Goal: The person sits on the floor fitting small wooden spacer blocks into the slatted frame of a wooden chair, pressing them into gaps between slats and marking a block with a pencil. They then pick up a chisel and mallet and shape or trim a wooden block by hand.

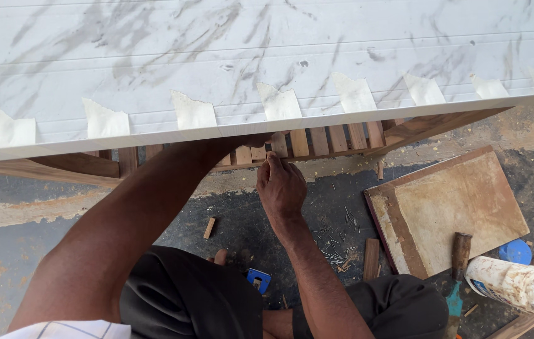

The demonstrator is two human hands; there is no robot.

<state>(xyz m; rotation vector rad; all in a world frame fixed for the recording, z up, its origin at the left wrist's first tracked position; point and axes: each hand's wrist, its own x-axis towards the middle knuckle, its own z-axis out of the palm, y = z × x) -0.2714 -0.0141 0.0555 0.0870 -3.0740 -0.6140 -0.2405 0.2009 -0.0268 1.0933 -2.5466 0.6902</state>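
Marble-pattern laminate panel [267,63]: stiff, broad, likely heavy, slick-faced; take by taped front edge. Right hand [281,188] pinching at wooden slats [317,141] beneath; left hand's grip hidden under panel, cannot tell.

A dark, stained concrete floor [22,251] spread below the hand, with paler patches to its left. A flat wooden board [455,210] lay on it to the right of the hand. Just past that board rested a wooden-handled tool [460,251] and a smeared white glue bottle [512,282]. A small wood offcut [209,227] sat left of the hand, near scattered nails [333,254]. Daylight was even.
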